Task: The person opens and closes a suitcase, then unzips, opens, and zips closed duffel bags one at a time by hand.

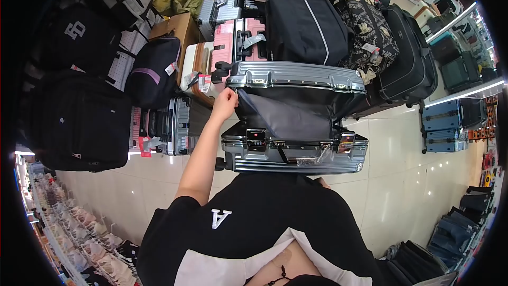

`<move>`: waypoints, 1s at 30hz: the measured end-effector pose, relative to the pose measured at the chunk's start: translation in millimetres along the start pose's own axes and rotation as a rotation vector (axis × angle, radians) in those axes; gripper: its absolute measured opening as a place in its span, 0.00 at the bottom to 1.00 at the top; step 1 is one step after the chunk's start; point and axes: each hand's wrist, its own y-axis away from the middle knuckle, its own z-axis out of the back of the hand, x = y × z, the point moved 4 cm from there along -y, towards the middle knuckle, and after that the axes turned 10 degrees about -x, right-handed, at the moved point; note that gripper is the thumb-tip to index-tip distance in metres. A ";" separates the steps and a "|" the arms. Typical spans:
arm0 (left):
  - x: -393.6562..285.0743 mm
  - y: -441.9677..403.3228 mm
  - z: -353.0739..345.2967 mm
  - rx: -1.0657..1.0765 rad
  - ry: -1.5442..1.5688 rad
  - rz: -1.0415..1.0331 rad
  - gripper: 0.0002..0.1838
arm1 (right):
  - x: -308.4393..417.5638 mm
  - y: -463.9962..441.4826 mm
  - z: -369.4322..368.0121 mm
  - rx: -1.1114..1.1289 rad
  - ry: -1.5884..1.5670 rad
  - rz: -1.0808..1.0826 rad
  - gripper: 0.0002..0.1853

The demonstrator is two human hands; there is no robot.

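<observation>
Left hand (225, 104) on open suitcase (296, 114), glossy tiled shop floor (390, 161) around.

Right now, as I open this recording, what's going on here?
Someone in a black top has the left hand closed at the left corner of the gray lining inside a silver suitcase. The suitcase is partly open, its gap facing the wearer. The right hand can't be clearly made out. More luggage stands beyond, including a pink suitcase and a large black bag with a light stripe.
</observation>
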 end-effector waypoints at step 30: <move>-48.7 9.0 12.2 -0.262 -0.474 -0.360 0.12 | 209.4 -49.6 63.4 0.263 0.242 0.596 0.09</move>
